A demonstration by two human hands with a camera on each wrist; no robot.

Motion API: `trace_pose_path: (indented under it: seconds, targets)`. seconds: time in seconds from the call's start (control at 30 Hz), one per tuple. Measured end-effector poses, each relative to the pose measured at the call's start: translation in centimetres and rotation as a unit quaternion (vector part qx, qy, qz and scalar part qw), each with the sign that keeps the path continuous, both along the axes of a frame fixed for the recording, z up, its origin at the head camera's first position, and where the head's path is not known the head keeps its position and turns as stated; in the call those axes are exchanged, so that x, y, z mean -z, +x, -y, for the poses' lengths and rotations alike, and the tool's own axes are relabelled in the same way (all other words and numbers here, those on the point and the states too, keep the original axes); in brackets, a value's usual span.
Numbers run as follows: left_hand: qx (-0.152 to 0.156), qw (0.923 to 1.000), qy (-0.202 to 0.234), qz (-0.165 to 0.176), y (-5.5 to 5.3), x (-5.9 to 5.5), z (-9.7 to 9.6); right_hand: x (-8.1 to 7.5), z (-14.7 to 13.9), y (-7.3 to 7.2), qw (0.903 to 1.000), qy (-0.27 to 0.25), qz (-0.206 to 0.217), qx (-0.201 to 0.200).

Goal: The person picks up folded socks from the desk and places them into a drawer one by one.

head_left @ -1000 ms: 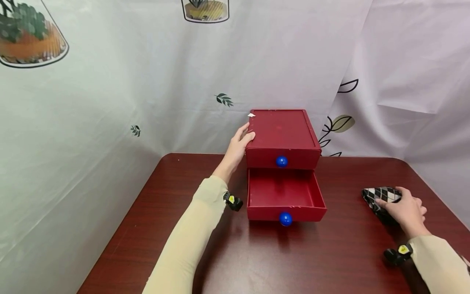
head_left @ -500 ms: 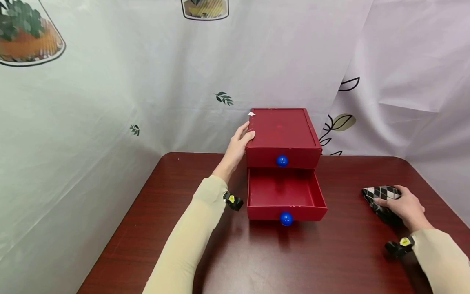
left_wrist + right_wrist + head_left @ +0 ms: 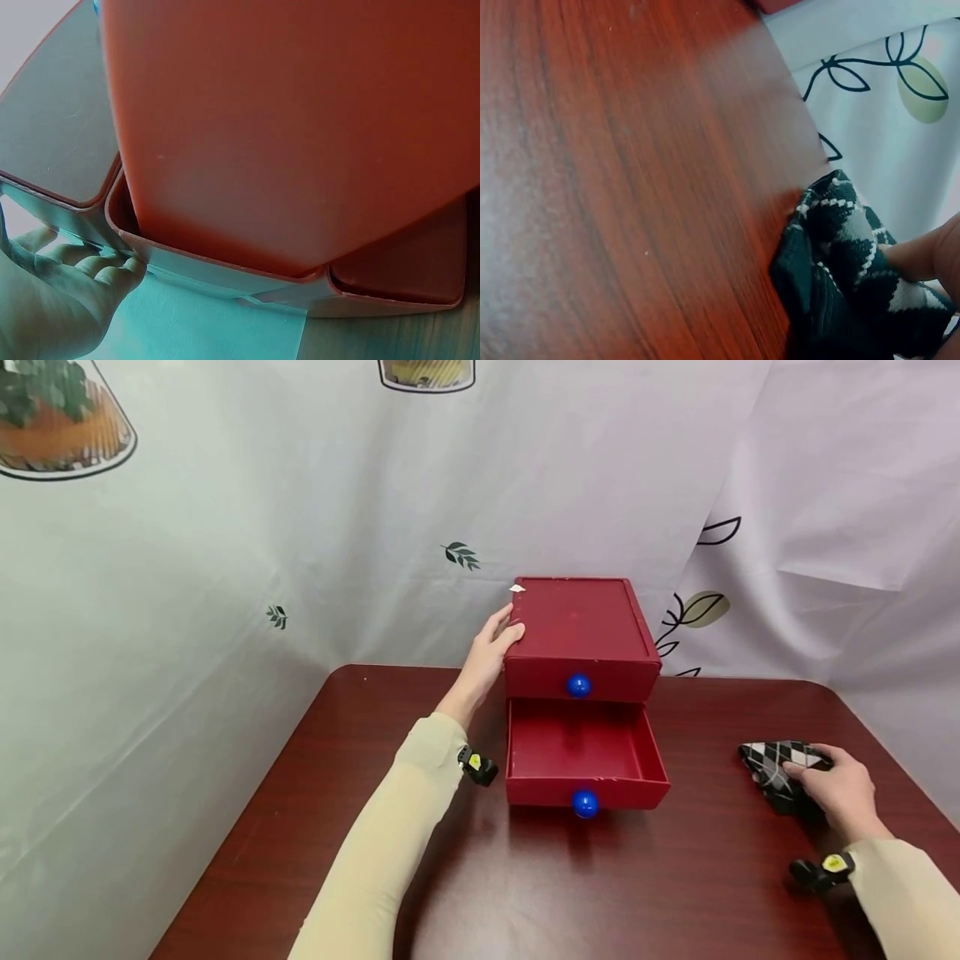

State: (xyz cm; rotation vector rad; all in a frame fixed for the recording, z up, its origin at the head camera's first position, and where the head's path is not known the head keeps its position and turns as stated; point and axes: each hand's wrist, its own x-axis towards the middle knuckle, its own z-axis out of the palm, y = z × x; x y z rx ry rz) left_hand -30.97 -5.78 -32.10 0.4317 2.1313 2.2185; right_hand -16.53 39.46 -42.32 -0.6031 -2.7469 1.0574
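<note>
A red two-drawer box (image 3: 581,618) stands at the back middle of the table, its lower drawer (image 3: 573,743) pulled out and bare inside. My left hand (image 3: 480,664) rests on the box's left side, thumb over the top edge and fingers along the wall; the left wrist view shows its fingertips against that wall. Far to the right lies a folded black, grey and white argyle sock (image 3: 780,768). My right hand (image 3: 840,785) pinches the sock's right part, thumb on top. The right wrist view shows the thumb (image 3: 915,255) pressed into the argyle knit.
Blue round knobs sit on the upper drawer front (image 3: 536,679) and the lower one. The dark red-brown table (image 3: 675,877) has rounded back corners. A white patterned curtain (image 3: 360,527) hangs behind it and along both sides.
My right hand has shifted a little to the right over the sock, uncovering more of it. The left hand stays on the box. The head view has tilted slightly.
</note>
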Motion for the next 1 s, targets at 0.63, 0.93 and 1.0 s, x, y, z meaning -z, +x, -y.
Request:
trace_pose_path:
  seconds: [0.63, 0.93, 1.0]
  targets:
    - [0.005, 0.9999, -0.001, 0.014, 0.7, -1.1, 0.0, -1.1, 1.6, 0.7, 0.9963, -0.067, -0.052, 0.012]
    - [0.01, 0.9998, -0.009, 0.015, 2.0, -2.4, 0.2, -3.0, 3.1, 1.0, 0.9932, -0.073, -0.091, -0.01]
    - [0.012, 0.9998, -0.004, 0.016, 1.5, -1.9, 0.2, -3.4, 3.5, 1.1, 0.9913, -0.086, -0.098, -0.017]
